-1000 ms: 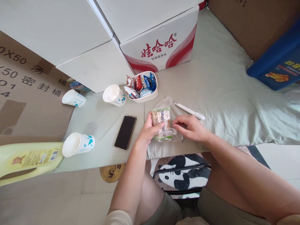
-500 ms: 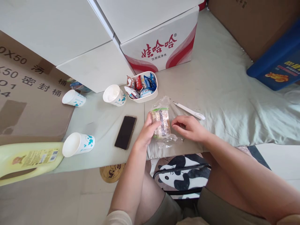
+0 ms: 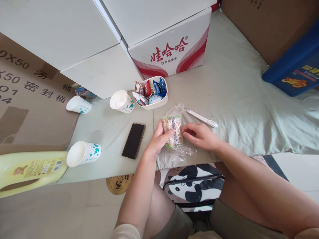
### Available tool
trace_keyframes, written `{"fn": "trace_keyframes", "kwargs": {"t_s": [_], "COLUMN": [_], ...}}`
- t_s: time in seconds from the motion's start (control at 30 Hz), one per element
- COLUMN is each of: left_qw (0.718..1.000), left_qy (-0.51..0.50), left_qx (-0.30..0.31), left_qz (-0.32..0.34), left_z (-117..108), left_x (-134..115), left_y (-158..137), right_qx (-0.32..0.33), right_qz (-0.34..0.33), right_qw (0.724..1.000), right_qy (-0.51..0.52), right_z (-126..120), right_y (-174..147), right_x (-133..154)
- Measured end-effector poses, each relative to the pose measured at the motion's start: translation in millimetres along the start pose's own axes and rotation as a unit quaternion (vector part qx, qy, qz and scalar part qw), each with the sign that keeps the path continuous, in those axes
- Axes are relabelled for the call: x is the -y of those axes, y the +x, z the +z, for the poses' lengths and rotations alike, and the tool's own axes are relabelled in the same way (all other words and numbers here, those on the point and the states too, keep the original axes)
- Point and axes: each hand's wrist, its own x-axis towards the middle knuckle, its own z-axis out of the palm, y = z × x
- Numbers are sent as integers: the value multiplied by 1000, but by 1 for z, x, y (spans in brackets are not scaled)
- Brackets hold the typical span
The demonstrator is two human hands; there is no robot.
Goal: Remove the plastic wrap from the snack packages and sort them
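My left hand (image 3: 159, 137) grips a clear plastic-wrapped food packet (image 3: 175, 132), with the thumb across its front. Pale, layered contents and a dark middle band show through the wrap, along with green edging at top and bottom. Loose clear film sticks out at both ends. My right hand (image 3: 199, 134) is closed, its fingers curled by the packet's right edge. Whether it touches the wrap or pinches anything is hidden. A white utility knife (image 3: 201, 118) lies on the cloth just beyond the right hand. Left of the packet lies a black phone (image 3: 133, 140).
A white tub (image 3: 153, 105) of small wrapped snacks stands behind, beside a paper cup (image 3: 122, 101). Two more paper cups, including a near one (image 3: 83, 153), stand left. A yellow jug (image 3: 32, 169), white cartons (image 3: 171, 43) and a blue container (image 3: 294, 63) surround the cloth-covered surface (image 3: 231, 93).
The packet has turned and shifted slightly right, closing the gap to my right hand. My left thumb has moved right with it. My right hand stays nearly in place.
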Motion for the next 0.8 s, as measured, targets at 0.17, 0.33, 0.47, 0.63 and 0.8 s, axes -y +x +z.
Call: {"fn": "trace_keyframes", "kwargs": {"t_s": [0.17,0.33,0.47,0.63,0.8], "left_qw": [998,1000,1000,1000,999], "left_qy": [-66,-21,1,16,23], "left_qx": [-1,5,16,20,27], "left_qz": [-9,-19,-16,-8,-5], "left_z": [3,4,3,3,5], "left_x": [-1,-4,-4,-2,0], "left_y": [2,0,-2,-2,-1], "right_qx": [-2,-1,-2,-2,0], "right_qz": [7,10,3,13,26], "right_qw": [1000,1000,1000,1000,999], "right_qy": [-2,-5,-8,-13,-28], "right_z": [1,1,2,4,6], "right_y": [0,0,0,0,1], "right_x": [-1,-1,0,-1,-2]}}
